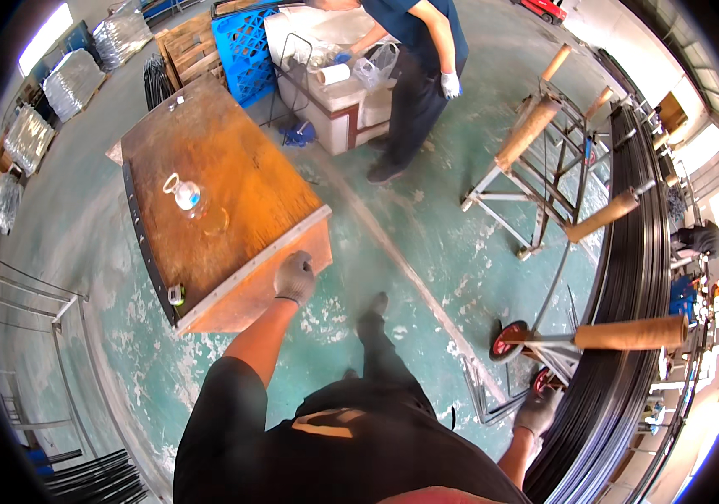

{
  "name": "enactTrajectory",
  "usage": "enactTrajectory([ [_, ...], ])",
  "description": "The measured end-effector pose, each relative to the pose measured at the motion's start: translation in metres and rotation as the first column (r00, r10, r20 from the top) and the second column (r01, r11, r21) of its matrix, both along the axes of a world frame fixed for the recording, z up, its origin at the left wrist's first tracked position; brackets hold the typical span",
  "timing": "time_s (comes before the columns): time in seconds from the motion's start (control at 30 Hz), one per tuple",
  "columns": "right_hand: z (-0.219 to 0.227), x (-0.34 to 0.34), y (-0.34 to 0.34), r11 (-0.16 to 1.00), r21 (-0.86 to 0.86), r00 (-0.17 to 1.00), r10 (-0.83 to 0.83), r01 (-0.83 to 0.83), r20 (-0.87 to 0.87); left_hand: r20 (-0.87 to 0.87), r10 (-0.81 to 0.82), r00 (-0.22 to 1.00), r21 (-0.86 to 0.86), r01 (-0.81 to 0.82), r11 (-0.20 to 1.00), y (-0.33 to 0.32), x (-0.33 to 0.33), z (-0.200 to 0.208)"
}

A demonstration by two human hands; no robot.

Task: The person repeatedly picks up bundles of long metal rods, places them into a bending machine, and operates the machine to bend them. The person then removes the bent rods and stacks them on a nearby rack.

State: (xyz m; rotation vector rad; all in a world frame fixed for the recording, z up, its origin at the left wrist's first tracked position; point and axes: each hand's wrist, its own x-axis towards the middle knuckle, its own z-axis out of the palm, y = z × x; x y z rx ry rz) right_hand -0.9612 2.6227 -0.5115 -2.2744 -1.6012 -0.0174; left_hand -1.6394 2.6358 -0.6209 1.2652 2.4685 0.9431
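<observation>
My left hand (295,278), in a grey glove, rests on the near corner of a rusty brown workbench (242,189), fingers curled over its edge. My right hand (536,411), also gloved, hangs low beside a long bundle of black rods (628,319) and a red wheel (510,340) of a metal cart; whether it touches them I cannot tell. A clear plastic bottle (186,196) lies on the bench top.
Another person in dark clothes (422,50) stands at a white box at the back. A metal rack with cardboard-covered arms (544,143) stands on the right. A blue crate (246,50) and wooden pallets sit behind the bench. The floor is worn green.
</observation>
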Motion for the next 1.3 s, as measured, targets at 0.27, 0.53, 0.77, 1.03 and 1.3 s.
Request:
enactTrajectory([
  [0.27,-0.103,-0.344,0.226,0.805,-0.217,0.814,0.465,-0.552,-0.348,-0.311,0.105,0.945,-0.22,-0.179,0.959,0.142,-0.176,0.045],
  [0.53,-0.124,-0.694,0.347,0.322,-0.204,0.381,0.776,-0.924,-0.503,-0.471,0.177,0.864,-0.243,-0.32,0.916,0.201,-0.252,-0.024],
  [0.77,-0.137,-0.813,0.355,0.181,-0.405,0.418,0.651,-0.896,-0.634,-0.443,0.165,0.881,-0.173,-0.265,0.948,0.212,-0.276,-0.035],
  [1.03,-0.14,-0.816,0.352,0.243,-0.36,0.422,0.69,-0.901,-0.589,-0.422,0.172,0.89,-0.209,-0.28,0.937,0.211,-0.281,-0.047],
  [1.3,-0.126,-0.815,0.353,0.21,-0.45,0.477,0.608,-0.868,-0.635,-0.403,0.163,0.9,-0.236,-0.275,0.932,0.191,-0.281,-0.074],
])
